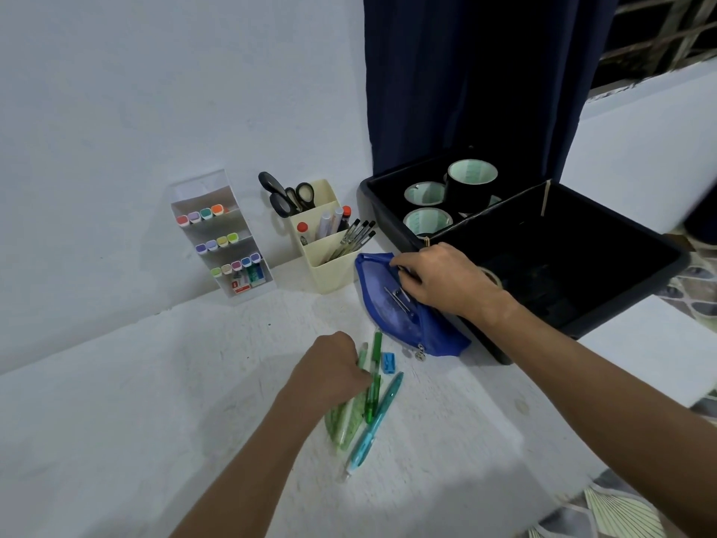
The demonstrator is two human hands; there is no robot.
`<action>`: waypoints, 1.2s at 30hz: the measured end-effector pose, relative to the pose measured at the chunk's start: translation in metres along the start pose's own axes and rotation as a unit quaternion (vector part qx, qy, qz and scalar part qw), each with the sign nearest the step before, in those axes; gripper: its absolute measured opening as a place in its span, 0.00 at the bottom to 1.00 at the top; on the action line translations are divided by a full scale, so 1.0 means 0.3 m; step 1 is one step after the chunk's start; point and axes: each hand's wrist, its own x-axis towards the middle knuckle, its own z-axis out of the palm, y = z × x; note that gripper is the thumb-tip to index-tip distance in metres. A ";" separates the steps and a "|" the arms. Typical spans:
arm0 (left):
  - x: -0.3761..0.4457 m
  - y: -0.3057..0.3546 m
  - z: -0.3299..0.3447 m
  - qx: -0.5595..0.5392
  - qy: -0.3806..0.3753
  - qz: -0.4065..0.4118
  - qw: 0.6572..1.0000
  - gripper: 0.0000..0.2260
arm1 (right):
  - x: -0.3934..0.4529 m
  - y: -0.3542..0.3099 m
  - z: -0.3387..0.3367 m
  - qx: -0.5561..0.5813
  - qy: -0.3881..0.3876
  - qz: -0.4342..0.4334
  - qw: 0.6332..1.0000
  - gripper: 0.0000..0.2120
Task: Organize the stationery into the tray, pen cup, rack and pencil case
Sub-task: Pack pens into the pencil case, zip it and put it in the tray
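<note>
Stationery lies spread on the white bench (155, 421) between two bare hands, which are apart. The left hand (333, 366) is curled down over a small cluster of pens, its fingers closed round the green pen (374, 386); whether the pen is lifted off the bench cannot be told. Under and just beside that hand lie pale green clear pens (345, 421), and to its right a teal pen (378, 419) slants along them. A small blue sharpener (388, 362) sits just right of the left hand's knuckles, between the two hands.

The right hand (442, 279) rests on the blue pencil case (392, 304), fingers curled over its open upper edge and pinching the fabric; slim metal pieces show inside the opening just under the fingertips. The case's zipper pull (420, 354) hangs at the end nearest the left hand.

Beyond the right hand stands the dark tray (620, 231), touching the case's far side, with rolls of tape (471, 184) in its rear compartment. Beyond the left hand, against the wall, stand the cream pen cup (329, 266) holding scissors (289, 196), markers and pens, and further left the white rack (221, 234) of coloured markers.
</note>
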 end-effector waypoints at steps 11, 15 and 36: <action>0.145 0.125 -0.172 -0.307 0.014 -0.038 0.951 0.08 | -0.003 0.000 -0.002 0.035 0.031 0.030 0.998 0.12; 0.220 0.167 -0.130 -0.362 0.008 -0.055 0.930 0.03 | -0.004 0.000 -0.008 0.025 0.034 0.025 0.999 0.12; 0.163 0.062 -0.098 -0.161 -0.021 -0.023 0.986 0.06 | 0.001 -0.001 -0.012 0.016 0.022 0.015 1.000 0.12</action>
